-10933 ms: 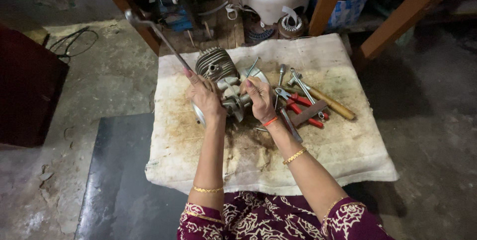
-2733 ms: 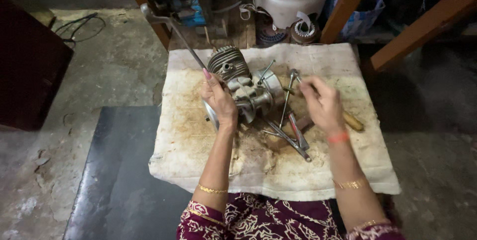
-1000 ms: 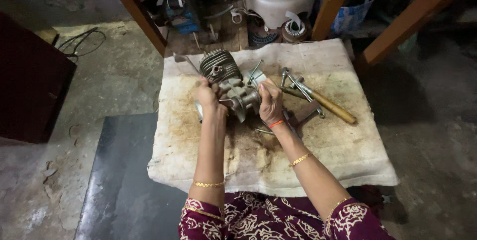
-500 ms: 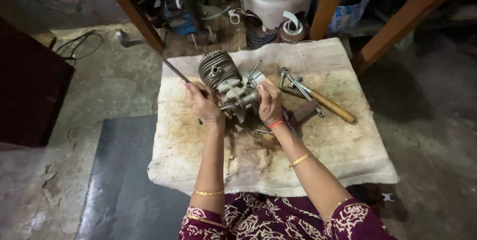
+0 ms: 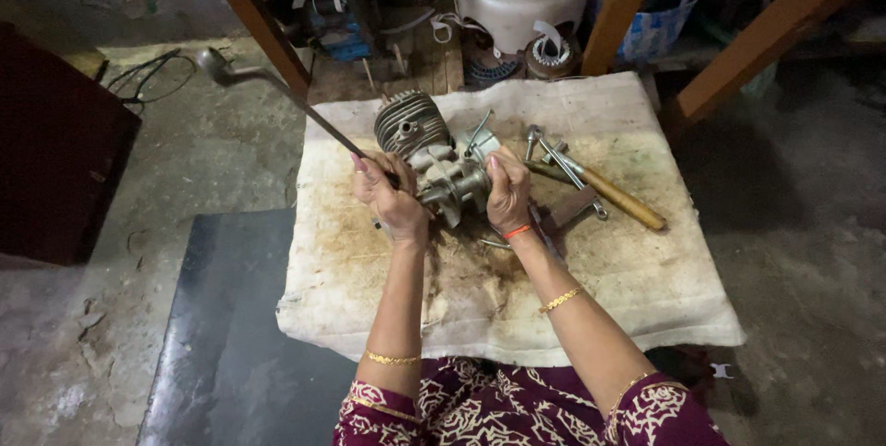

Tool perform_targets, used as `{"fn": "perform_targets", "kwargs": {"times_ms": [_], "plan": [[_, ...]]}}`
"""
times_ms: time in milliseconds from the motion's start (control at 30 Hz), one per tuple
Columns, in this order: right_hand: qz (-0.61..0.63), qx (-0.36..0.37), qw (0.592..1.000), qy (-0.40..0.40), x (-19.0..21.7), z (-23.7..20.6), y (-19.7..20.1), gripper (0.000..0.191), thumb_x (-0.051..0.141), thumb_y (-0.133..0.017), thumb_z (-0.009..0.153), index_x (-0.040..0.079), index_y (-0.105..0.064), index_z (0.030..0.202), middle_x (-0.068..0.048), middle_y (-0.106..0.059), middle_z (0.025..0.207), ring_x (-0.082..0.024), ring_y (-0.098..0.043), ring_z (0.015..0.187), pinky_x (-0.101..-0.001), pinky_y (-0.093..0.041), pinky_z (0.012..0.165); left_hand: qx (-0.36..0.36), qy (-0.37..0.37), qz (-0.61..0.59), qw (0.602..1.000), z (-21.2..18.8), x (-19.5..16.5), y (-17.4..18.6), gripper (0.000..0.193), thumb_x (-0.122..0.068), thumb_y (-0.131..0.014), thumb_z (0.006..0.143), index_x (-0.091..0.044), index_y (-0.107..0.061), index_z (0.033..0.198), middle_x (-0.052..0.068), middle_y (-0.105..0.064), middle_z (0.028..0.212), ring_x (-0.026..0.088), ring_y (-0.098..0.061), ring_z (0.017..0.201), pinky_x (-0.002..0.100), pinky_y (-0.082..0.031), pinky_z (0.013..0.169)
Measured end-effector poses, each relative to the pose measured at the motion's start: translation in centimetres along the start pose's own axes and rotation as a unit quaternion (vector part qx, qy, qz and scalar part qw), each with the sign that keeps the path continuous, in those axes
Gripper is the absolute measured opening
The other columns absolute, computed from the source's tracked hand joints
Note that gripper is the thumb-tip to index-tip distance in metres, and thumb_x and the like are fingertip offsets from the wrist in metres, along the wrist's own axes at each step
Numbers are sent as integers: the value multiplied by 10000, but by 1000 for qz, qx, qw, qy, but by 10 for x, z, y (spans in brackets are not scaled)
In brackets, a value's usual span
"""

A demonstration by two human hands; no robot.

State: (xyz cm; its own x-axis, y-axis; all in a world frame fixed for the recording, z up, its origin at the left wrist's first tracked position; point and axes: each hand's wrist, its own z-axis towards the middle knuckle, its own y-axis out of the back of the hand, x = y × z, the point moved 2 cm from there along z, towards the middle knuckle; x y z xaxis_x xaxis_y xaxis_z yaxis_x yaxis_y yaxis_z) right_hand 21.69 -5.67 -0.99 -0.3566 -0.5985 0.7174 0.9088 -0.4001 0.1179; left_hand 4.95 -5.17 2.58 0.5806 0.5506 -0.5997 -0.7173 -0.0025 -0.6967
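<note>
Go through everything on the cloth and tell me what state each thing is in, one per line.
Engine: lying on its side, gripped from both sides.
Long rod tool: raised, angled up to the left.
Left hand: closed on the rod tool.
Right hand: closed on the engine.
Hammer: lying flat.
Cloth: spread out, stained.

Dim, soft overhead light; corners fall dark (slight wide-angle edge distortion).

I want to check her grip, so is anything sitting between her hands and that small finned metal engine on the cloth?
Nothing visible does. The right hand rests directly on the small grey finned metal engine, and the left hand is against its other side while gripping a long thin metal rod tool.
</note>
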Motion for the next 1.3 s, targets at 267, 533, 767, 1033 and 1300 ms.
{"fn": "perform_targets", "kwargs": {"times_ms": [267, 533, 767, 1033, 1300], "plan": [[4, -6, 1000, -5, 1, -1, -1, 329, 160, -442, 1049, -39, -476, 788, -119, -414, 700, -249, -433, 693, -382, -363, 671, -83, 42, 23, 995, 7, 13, 8, 353, -389, -457, 1104, -118, -443, 877, -19, -436, 695, 76, -388, 546, 237, -279, 461], [-3, -6, 1000, -22, 3, -2, 0, 333, 155, -434, 1060, -47, -456, 796, -122, -376, 707, -251, -400, 699, -387, -351, 683, -164, 23, 146, 975, 10, 13, 8, 526, -481, -421, 1095, -138, -422, 696, -43, -399, 558, 57, -318, 445, 237, -225, 394], [21, -12, 1000, -17, 2, -3, 1, 303, 130, -464, 1042, -54, -476, 802, -108, -448, 730, -222, -436, 724, -363, -361, 695, -133, -66, 207, 967, 3, 4, -5, 508, -415, -411, 1133, -106, -451, 732, -45, -397, 601, 66, -333, 520, 273, -253, 482], [26, -21, 999, -42, -6, -7, -2, 310, 138, -482, 1042, -59, -493, 803, -101, -461, 733, -208, -440, 731, -350, -355, 689, -100, -48, 295, 949, 16, 13, 0, 536, -371, -399, 1140, -115, -399, 669, -56, -383, 593, 66, -333, 549, 295, -250, 506], [19, -20, 1000, -13, -1, -6, -2, 319, 157, -456, 1056, -35, -452, 801, -108, -429, 739, -230, -432, 736, -365, -362, 715, -172, 53, 217, 959, 27, 51, 32, 514, -334, -457, 1108, -139, -404, 636, -61, -381, 576, 69, -321, 521, 308, -245, 474]]}}
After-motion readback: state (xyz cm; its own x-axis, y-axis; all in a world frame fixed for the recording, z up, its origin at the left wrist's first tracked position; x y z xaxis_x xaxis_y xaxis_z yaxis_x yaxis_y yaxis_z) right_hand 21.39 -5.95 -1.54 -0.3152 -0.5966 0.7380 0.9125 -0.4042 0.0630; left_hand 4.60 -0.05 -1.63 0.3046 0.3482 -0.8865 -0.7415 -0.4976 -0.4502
